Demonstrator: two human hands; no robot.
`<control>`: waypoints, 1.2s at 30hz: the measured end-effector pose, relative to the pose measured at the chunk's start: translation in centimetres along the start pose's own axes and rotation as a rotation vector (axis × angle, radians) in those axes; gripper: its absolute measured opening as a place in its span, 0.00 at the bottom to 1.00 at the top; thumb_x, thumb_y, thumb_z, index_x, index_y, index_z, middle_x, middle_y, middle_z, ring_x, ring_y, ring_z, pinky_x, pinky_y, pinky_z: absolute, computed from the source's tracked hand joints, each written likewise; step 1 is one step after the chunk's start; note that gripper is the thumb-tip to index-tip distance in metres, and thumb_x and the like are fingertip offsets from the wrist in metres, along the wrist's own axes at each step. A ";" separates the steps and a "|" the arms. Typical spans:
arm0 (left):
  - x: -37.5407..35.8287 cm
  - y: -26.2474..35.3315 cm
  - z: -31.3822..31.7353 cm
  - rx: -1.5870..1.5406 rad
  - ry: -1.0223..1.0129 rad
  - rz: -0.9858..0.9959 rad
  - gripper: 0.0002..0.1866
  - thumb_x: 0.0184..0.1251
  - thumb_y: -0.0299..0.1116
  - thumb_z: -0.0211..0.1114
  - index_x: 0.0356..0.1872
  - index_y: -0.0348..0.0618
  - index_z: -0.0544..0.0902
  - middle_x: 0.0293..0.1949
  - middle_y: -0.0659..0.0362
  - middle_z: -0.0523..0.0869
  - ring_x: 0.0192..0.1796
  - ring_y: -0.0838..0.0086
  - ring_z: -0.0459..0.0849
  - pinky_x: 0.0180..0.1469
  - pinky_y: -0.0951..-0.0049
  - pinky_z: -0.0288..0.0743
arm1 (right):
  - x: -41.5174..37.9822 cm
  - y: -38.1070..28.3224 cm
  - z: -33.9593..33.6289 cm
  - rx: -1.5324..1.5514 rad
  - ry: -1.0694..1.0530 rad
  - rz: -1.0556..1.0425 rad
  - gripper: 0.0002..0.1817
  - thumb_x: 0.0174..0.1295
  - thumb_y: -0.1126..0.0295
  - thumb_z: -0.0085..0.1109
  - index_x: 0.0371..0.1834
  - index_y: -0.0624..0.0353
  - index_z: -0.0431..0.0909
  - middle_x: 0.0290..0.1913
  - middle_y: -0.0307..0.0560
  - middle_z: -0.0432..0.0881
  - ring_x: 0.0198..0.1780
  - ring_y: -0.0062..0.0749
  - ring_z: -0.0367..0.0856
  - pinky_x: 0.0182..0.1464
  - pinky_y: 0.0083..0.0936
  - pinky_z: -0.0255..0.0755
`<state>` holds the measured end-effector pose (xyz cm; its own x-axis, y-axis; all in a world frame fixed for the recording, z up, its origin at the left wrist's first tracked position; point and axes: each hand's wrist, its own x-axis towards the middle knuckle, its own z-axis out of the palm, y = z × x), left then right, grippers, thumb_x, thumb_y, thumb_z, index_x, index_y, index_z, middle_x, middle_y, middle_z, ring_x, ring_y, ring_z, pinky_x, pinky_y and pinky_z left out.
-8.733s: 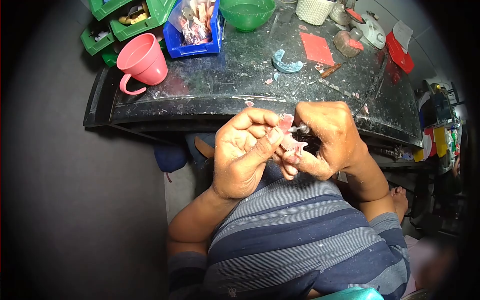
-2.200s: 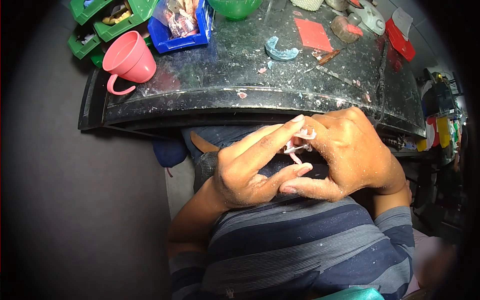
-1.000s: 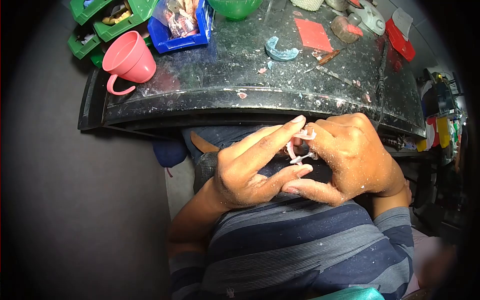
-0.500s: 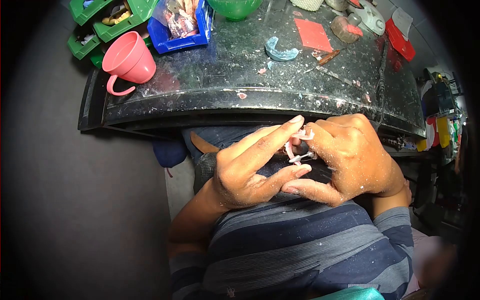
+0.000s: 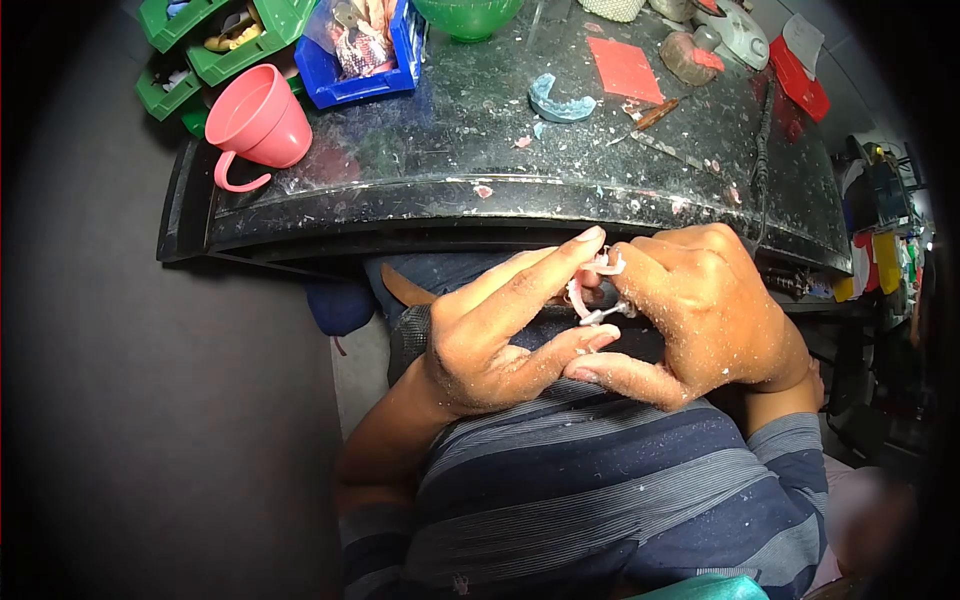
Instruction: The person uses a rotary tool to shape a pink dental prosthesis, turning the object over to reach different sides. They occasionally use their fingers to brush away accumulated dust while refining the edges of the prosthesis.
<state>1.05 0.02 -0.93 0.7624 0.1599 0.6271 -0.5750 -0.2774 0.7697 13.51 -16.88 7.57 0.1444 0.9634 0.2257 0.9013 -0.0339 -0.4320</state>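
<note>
Over my lap, just in front of the bench edge, both hands meet around a small pink curved piece [image 5: 577, 297] that looks like a denture. My left hand [image 5: 510, 330] pinches it between fingers and thumb, the index finger stretched along its upper side. My right hand [image 5: 700, 305] is curled, its thumb reaching across to the left thumb. From its fingers a slim grey metal bur [image 5: 605, 315] points left against the pink piece; the rest of the tool is hidden in the hand. Whitish dust speckles both hands.
On the dusty black bench [image 5: 420, 160] lie a blue horseshoe-shaped piece [image 5: 560, 103], a red sheet [image 5: 625, 70] and a wooden-handled knife [image 5: 655, 115]. A pink mug [image 5: 262, 118] stands left, near a blue bin [image 5: 362, 90] and green bins [image 5: 240, 58]. A dark cord [image 5: 764, 150] runs down the right.
The pink piece and the bur have shifted very slightly between the fingers. Both hands keep almost the same pose and place.
</note>
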 end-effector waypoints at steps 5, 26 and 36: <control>0.1 0.1 -0.1 0.036 -0.015 0.032 0.35 0.57 0.27 0.84 0.66 0.23 0.80 0.51 0.40 0.90 0.51 0.66 0.91 0.51 0.70 0.87 | 0.3 0.4 -0.3 -0.062 -0.060 0.027 0.30 0.50 0.46 0.82 0.41 0.61 0.82 0.28 0.45 0.83 0.25 0.42 0.85 0.27 0.32 0.75; 0.2 -0.3 0.0 0.064 -0.020 0.079 0.35 0.57 0.27 0.84 0.65 0.22 0.81 0.50 0.40 0.90 0.49 0.66 0.91 0.46 0.72 0.87 | 0.3 0.6 -0.5 -0.155 -0.093 0.019 0.30 0.52 0.46 0.80 0.45 0.58 0.81 0.30 0.45 0.83 0.26 0.43 0.85 0.27 0.35 0.76; 0.1 -0.3 0.1 0.089 -0.044 0.042 0.36 0.57 0.26 0.84 0.67 0.24 0.80 0.50 0.42 0.90 0.46 0.68 0.90 0.45 0.73 0.86 | 0.0 0.4 -0.4 -0.087 -0.094 -0.003 0.30 0.53 0.44 0.79 0.43 0.58 0.81 0.30 0.47 0.83 0.26 0.44 0.84 0.28 0.34 0.76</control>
<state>1.30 0.01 -1.11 0.7517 0.1054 0.6510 -0.5793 -0.3661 0.7283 14.07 -17.04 7.77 0.1068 0.9840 0.1424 0.9343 -0.0504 -0.3529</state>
